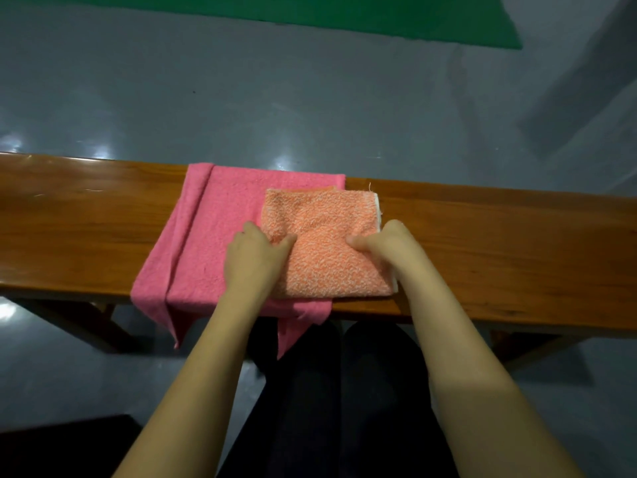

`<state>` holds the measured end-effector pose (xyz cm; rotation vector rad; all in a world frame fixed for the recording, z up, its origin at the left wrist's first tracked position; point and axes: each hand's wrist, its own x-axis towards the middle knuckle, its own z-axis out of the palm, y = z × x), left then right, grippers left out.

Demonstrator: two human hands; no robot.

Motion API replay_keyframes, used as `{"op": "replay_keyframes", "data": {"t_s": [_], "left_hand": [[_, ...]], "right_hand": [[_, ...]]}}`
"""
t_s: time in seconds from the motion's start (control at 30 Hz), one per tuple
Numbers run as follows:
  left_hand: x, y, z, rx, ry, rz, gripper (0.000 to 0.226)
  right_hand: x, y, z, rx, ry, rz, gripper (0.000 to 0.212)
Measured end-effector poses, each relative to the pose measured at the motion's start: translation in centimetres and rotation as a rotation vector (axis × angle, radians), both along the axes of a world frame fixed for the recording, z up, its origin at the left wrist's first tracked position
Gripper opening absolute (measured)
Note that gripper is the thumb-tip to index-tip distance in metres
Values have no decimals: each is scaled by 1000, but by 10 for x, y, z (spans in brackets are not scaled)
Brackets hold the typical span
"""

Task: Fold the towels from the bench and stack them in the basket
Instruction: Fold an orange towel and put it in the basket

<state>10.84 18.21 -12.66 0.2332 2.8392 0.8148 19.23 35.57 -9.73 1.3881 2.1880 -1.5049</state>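
Note:
An orange-and-white speckled towel (320, 243), folded into a rectangle, lies on the wooden bench (499, 243). Its left part overlaps a pink towel (220, 215) that is spread across the bench and hangs over the front edge. My left hand (253, 257) grips the orange towel's left edge, thumb on top and fingers tucked under. On the towel's right side, my right hand (382, 243) pinches the cloth, its fingers curled into the fabric. No basket is in view.
The bench runs left to right across the view, with bare wood on both sides of the towels. Beyond it lies a shiny grey floor (310, 98) and a green mat (310, 12) at the top. My dark-trousered legs (344, 391) are below the bench.

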Motion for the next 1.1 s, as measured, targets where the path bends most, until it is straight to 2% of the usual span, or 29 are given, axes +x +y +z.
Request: {"op": "replay_keyframes", "data": {"t_s": [0.07, 0.17, 0.3, 0.4, 0.5, 0.57, 0.6, 0.67, 0.87, 1.1], "left_hand": [[1, -2, -1, 27, 5, 24, 63], [3, -4, 0, 75, -8, 37, 61], [-3, -7, 9, 88, -120, 28, 55], [-9, -9, 24, 100, -169, -39, 39], [-7, -6, 38, 356, -260, -78, 37], [-4, -5, 42, 526, -322, -63, 34], [-3, -5, 43, 565, -329, -61, 39], [2, -6, 45, 575, -285, -87, 49], [40, 13, 66, 699, -123, -243, 18], [105, 59, 85, 779, -121, -436, 10]], "right_hand": [[2, -1, 3, -255, 125, -84, 30], [5, -5, -2, -379, 253, -125, 25], [6, -8, -17, -256, 368, -65, 12], [10, -11, -18, -67, 460, 31, 21], [15, -13, -15, -16, 567, 5, 29], [18, -14, -10, -45, 638, -23, 27], [21, -14, -6, -59, 673, -33, 24], [28, -13, 1, -76, 725, -49, 19], [73, -4, 22, -63, 806, -125, 15], [164, 24, 46, 36, 865, -259, 14]]}}
